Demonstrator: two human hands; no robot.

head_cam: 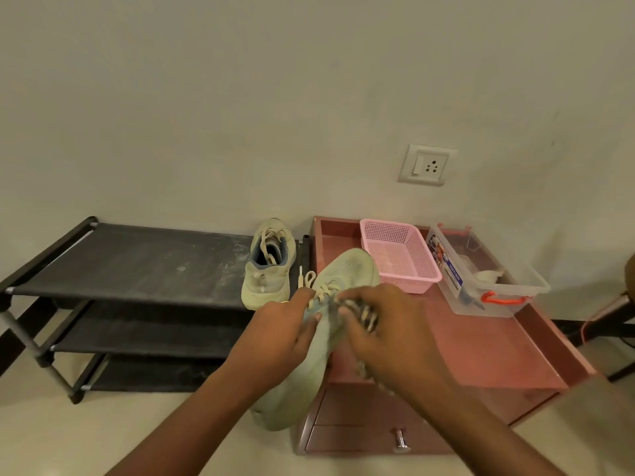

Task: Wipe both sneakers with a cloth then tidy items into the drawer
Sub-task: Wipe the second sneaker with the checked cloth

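Note:
A pale green sneaker is held in the air over the left edge of the pink-brown cabinet top, toe pointing away. My left hand grips its side near the laces. My right hand holds a bunched patterned cloth against the sneaker's upper. The second pale green sneaker stands on the right end of the black shoe rack. A closed drawer with a metal knob sits below the cabinet top.
A pink mesh basket and a clear plastic box with red latches stand at the back of the cabinet top. A wall socket is above them. The rack has lower shelves. A dark chair leg shows at far right.

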